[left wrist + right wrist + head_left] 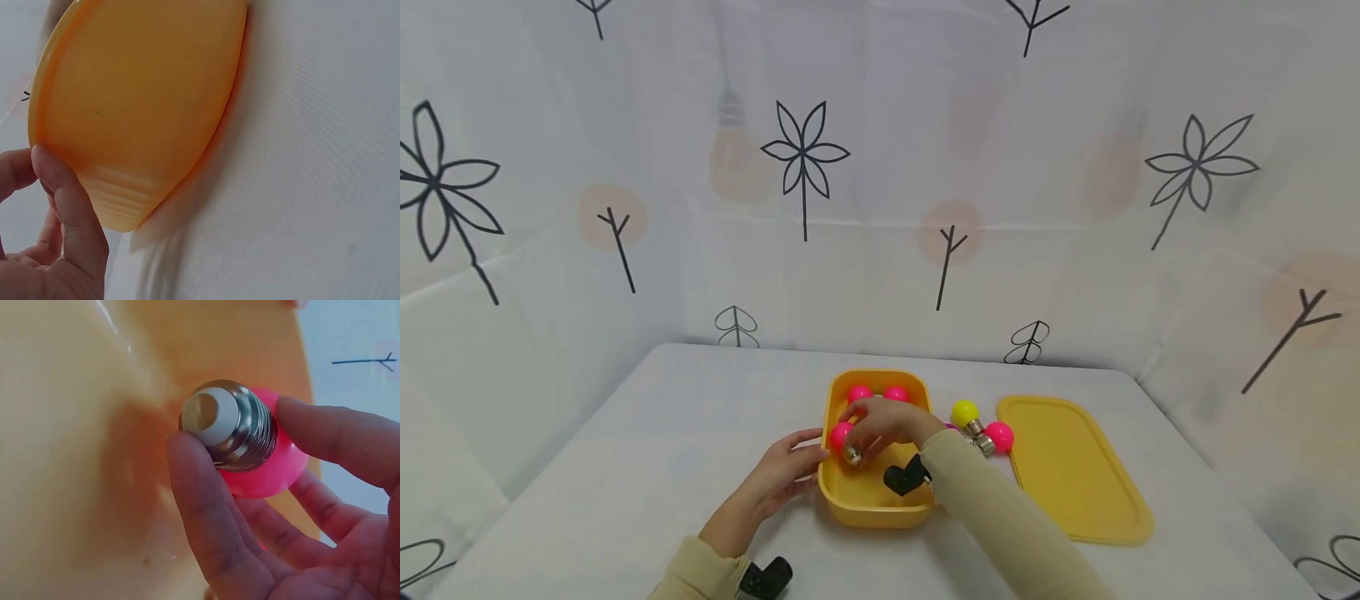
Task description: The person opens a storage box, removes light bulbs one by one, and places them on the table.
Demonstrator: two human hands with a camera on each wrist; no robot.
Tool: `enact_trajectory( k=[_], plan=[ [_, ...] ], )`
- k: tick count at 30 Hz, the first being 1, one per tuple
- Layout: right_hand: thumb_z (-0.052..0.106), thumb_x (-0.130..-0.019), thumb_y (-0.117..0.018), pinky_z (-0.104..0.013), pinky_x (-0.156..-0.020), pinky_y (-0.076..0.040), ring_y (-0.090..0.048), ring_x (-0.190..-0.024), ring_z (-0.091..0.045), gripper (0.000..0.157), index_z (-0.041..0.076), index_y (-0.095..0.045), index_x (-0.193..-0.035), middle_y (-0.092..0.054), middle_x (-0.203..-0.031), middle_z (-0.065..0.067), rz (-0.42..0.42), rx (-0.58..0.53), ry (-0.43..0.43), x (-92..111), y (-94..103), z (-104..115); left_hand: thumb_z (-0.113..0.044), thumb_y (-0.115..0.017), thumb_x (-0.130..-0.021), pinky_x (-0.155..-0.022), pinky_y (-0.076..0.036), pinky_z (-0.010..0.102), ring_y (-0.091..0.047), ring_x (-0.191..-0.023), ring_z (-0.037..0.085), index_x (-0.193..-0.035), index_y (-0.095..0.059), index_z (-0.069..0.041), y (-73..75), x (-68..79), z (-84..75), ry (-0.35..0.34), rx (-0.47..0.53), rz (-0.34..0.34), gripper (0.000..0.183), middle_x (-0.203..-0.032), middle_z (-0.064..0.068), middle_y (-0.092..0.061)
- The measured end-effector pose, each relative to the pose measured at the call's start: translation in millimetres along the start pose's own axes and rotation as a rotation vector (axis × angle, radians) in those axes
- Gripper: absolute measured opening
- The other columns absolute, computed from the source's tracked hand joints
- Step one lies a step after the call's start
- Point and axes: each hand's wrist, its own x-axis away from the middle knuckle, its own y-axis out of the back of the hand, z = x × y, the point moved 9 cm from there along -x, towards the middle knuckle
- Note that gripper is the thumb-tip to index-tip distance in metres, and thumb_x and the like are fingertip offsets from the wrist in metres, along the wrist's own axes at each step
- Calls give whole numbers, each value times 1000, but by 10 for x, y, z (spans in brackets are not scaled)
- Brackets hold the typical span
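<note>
A pink light bulb with a silver screw base is pinched between the thumb and fingers of my right hand, inside the yellow box. In the right wrist view the bulb's base points toward the camera, over the box floor. My left hand holds the box at its left side; the left wrist view has the thumb against the wall by the rim. Two more pink bulbs, one on the left and one on the right, lie at the box's far end.
Right of the box lies a small group of bulbs: a yellow bulb, a pink bulb and a purple one partly hidden by my right arm. Beside them a flat yellow lid rests on the white table. A patterned curtain hangs behind.
</note>
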Motion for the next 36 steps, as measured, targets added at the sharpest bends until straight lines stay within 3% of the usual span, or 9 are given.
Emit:
enact_trajectory(
  k=[8, 15, 21, 27, 36],
  plan=[
    [8, -83, -68, -39, -70, -55, -64, -82, -27, 36, 5, -53, -116, -55, -104, -14, 64, -65, 102, 225, -33, 163, -22, -67, -86, -69, -53, 29, -61, -79, 20, -133, -44, -3, -16, 2, -18, 10, 9, -10, 55, -105, 11, -64],
    [6, -84, -67, -40, -68, -55, -65, -81, -27, 36, 4, -53, -117, -53, -104, -16, 36, -102, 170, 406, -6, 248, -20, -66, -87, -70, -53, 29, -59, -77, 19, -132, -45, -2, -10, -5, -32, 13, 14, -12, 52, -100, 9, -65],
    [9, -82, -69, -40, -68, -55, -64, -83, -27, 39, 4, -54, -117, -53, -108, -14, -59, -114, 205, 637, 146, 233, -22, -66, -87, -70, -53, 29, -60, -77, 19, -133, -44, -2, -6, 15, -20, 13, 9, -11, 54, -99, 9, -65],
    [11, -79, -73, -40, -67, -55, -64, -81, -26, 42, 3, -54, -115, -54, -108, -13, -166, -100, 202, 890, 376, 78, -20, -64, -89, -71, -53, 28, -60, -78, 19, -133, -43, -2, -10, 14, 10, 11, 14, -9, 53, -102, 11, -64],
    [16, -77, -76, -39, -68, -54, -61, -73, -22, 41, 8, -58, -113, -56, -107, -10, -328, 9, 164, 1209, 699, -161, -19, -64, -89, -70, -53, 29, -60, -79, 20, -133, -44, -2, -20, 23, 14, 0, 5, -21, 52, -105, 13, -63]
  ],
)
